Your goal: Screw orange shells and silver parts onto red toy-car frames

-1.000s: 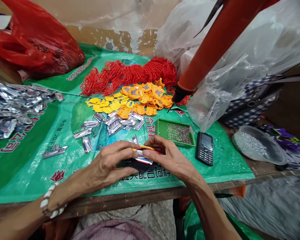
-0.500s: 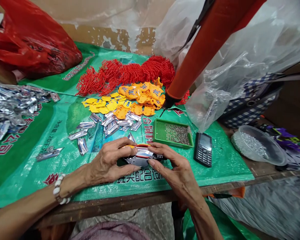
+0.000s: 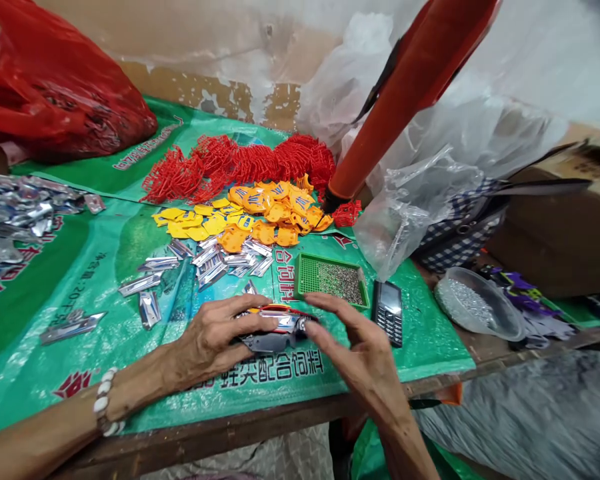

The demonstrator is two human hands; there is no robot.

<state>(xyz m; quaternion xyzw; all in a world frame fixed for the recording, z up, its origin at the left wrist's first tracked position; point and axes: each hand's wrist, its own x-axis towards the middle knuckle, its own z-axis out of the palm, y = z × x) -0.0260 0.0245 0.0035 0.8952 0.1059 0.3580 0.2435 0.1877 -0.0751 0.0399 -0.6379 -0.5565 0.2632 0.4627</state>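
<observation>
My left hand (image 3: 215, 340) is closed round a small assembly (image 3: 275, 327) of silver, red, yellow and black parts, held against the green woven sheet (image 3: 105, 267) near the table's front edge. My right hand (image 3: 360, 350) is just to the right of it, fingers spread and loosely curved; its thumb tip is close to the assembly's right end. Beyond the hands lie loose silver metal pieces (image 3: 210, 257), a heap of yellow plastic pieces (image 3: 260, 217) and a pile of red plastic pieces (image 3: 240, 163).
A green tray of tiny metal pins (image 3: 333, 280) and a black phone (image 3: 389, 310) sit right of the hands. An orange pole (image 3: 400, 93), clear plastic bags (image 3: 430, 180), a pin-filled bowl (image 3: 473, 307), a red bag (image 3: 55, 93) and more silver pieces (image 3: 15, 213) surround them.
My right hand has let go of the assembly and opened, drawing slightly right. My left hand keeps hold. The view has swung to the right.
</observation>
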